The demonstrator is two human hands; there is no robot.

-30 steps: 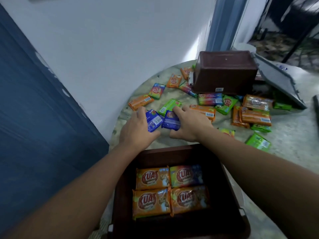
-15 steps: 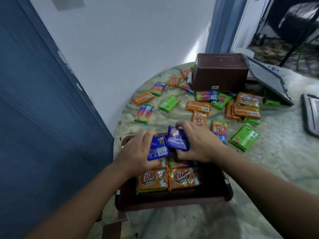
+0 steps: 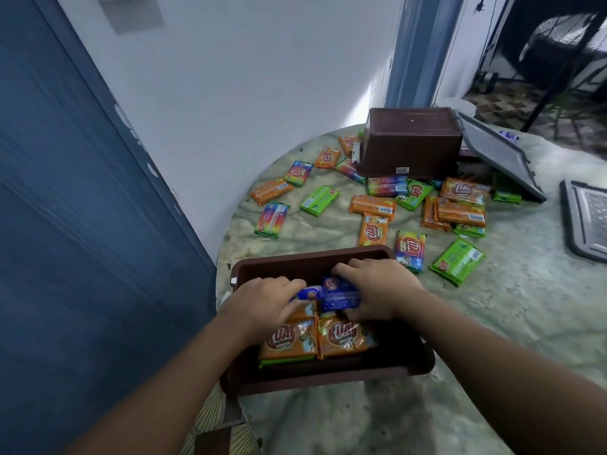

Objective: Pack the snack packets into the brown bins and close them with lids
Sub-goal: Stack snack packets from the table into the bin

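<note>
An open brown bin [image 3: 282, 261] sits at the table's near edge with orange snack packets [image 3: 345, 334] lying flat inside. My left hand [image 3: 262, 300] holds a small blue packet [image 3: 308, 293] down inside the bin, over the far orange packets. My right hand [image 3: 377, 287] grips a second blue packet [image 3: 338, 295] right beside it. Several orange, green and rainbow packets [image 3: 318, 200] lie scattered on the table beyond the bin. A second brown bin [image 3: 410, 142] stands upside down at the back.
A grey lid [image 3: 499, 159] leans against the upturned bin; another grey lid [image 3: 588, 221] lies flat at the right edge. The round marble table [image 3: 525, 307] abuts a white wall and a blue panel [image 3: 82, 224] on the left.
Both hands carried the two blue packets from the table back over the near bin and lowered them inside, onto the orange packets.
</note>
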